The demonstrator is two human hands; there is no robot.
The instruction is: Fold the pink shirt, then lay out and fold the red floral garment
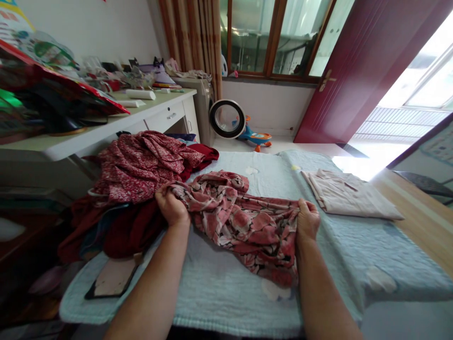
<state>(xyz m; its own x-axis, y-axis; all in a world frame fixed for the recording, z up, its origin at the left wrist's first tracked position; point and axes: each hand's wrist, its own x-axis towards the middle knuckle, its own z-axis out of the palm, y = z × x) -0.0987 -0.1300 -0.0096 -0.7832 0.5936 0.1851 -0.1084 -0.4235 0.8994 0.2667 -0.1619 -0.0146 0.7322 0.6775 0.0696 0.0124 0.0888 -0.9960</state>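
One floral garment (240,222), rose pink with dark and pale markings: we recorded it stretched sideways between two bare hands, creased throughout, over the middle of a pale blue cover (212,302). Left hand (173,208): fingers curled tightly around the garment's left end, the fabric gathered at the fingertips; whether the knuckles touched the neighbouring heap, we could not tell. Right hand (307,219): fingers closed in a pinch on the upper right corner, the cloth hanging below the grip. Left of the garment, we listed one heap, comprising a red-and-white patterned garment (138,163) on top and dark red clothing (136,231) beneath. Near the left forearm, we entered one flat, pale-faced item (113,277) with a dark edge, lying on the cover. To the right, well apart from the heap, we noted one folded beige garment (350,193), lying flat. Beyond these, we counted one pale-topped desk (159,111) with a drawer, one round appliance door (213,119) swung out, and one blue-and-orange toy (255,136) on the floor near it.
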